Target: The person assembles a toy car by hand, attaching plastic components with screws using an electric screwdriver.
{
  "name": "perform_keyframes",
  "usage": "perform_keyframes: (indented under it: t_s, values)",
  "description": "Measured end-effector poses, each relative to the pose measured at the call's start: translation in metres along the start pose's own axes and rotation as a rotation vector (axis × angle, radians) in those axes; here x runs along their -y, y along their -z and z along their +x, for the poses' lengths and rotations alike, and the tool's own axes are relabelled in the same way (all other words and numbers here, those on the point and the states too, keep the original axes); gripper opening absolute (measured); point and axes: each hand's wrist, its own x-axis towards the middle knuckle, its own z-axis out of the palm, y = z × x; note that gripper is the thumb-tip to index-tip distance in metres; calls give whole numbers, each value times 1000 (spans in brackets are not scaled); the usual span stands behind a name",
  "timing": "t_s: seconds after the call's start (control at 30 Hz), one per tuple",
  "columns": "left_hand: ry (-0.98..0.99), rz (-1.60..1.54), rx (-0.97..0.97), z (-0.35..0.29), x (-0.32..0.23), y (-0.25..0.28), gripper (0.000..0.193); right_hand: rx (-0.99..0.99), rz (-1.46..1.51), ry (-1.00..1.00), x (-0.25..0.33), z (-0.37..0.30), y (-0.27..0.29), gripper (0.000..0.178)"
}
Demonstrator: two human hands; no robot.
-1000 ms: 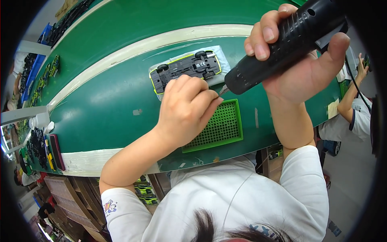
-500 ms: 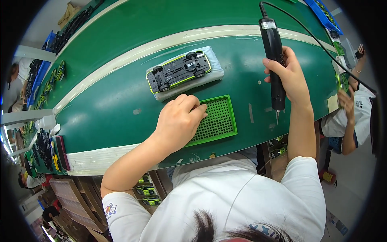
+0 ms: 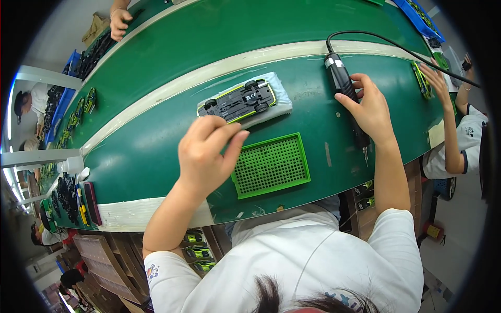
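Note:
A toy car (image 3: 241,102) lies upside down, black underside up, on a pad wrapped in pale blue cloth (image 3: 283,99). My left hand (image 3: 204,154) hovers at the car's near left side, thumb and fingers pinched together; whatever they may hold is too small to make out. In my right hand (image 3: 371,109) is a black corded electric screwdriver (image 3: 340,77), its bit pointing down toward me, to the right of the pad and away from the car. Between my forearms sits a green perforated tray (image 3: 307,175), its small holes in rows.
The screwdriver's cable (image 3: 396,37) arcs to the right. More toy cars (image 3: 78,112) line the bench on the left, near blue bins (image 3: 61,112). A co-worker's hand (image 3: 437,83) reaches toward a green car (image 3: 421,81) at right; another person's hand (image 3: 120,23) shows at top left.
My left hand has gone from the tray up and left to the car, fingers pinched. My right hand and the screwdriver have shifted slightly. A co-worker's hand has appeared at the top left.

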Motion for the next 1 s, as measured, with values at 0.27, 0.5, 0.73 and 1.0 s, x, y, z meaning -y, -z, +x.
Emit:
perform_keyframes:
  t_s: [0.27,0.5,0.73,1.0]
  values:
    - [215,-15,88,2,41,12,89,-18,577,268,87,-25,-7,20]
    - [244,-165,76,-7,57,-9,78,108,767,65,98,-5,-69,25]
    - [335,-295,122,-4,62,-7,67,142,744,-30,103,-9,-65,21]
    - [343,-275,118,-1,58,-5,67,52,867,16,102,-14,-74,17]
